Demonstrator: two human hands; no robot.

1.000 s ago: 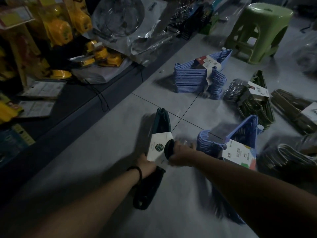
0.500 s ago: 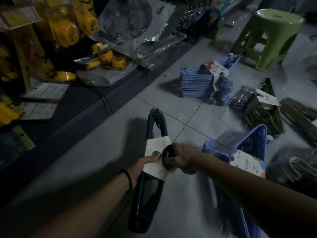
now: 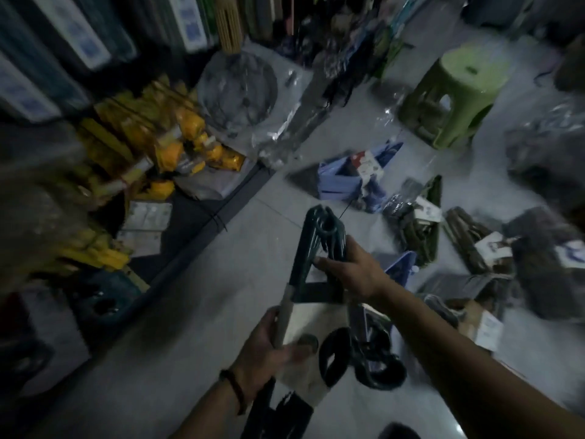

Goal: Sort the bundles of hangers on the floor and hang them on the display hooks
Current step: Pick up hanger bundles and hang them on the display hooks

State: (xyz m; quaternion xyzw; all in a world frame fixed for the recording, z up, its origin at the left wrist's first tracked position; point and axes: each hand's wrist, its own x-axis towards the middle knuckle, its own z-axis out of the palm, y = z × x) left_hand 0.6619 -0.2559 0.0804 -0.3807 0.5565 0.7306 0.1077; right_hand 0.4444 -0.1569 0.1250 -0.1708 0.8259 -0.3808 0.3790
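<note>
I hold a dark green hanger bundle (image 3: 305,248) with a white paper label up off the floor, in the middle of the blurred head view. My left hand (image 3: 269,346) grips the bundle at the label's left edge. My right hand (image 3: 351,270) grips its right arm higher up. The bundle's black hooks (image 3: 335,356) hang beside the label. On the floor lie a light blue bundle (image 3: 345,179), another blue bundle (image 3: 402,270) behind my right wrist, and several dark olive bundles (image 3: 421,223) at the right.
A green plastic stool (image 3: 456,93) stands at the back right. Low shelves with yellow packaged goods (image 3: 177,144) and a clear plastic bag (image 3: 240,93) run along the left. More wrapped bundles (image 3: 544,267) crowd the right side of the tiled floor.
The dark green bundle has come up off the floor toward me. My right hand moved from the hooks to the bundle's right arm. The view swung upward and blurred.
</note>
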